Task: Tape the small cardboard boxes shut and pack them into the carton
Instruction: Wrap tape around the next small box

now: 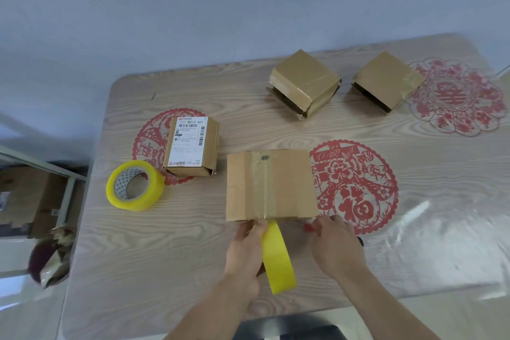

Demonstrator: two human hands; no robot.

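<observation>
While both hands (248, 246) hold box (271, 185), tape strip (277, 257) trails toward person.

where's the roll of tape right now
In the head view, the tape roll lies on the table's left side, beside the labelled box.

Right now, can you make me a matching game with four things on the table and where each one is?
Things:
1. tape roll
2. labelled box
3. loose yellow tape strip
4. box in front

Places:
A. hanging from the front box's near edge, between the hands
B. far left, lying flat
C. middle, with old tape along its top
D. just behind the tape roll, on a red paper-cut

Pairs: 1-B, 2-D, 3-A, 4-C
</observation>
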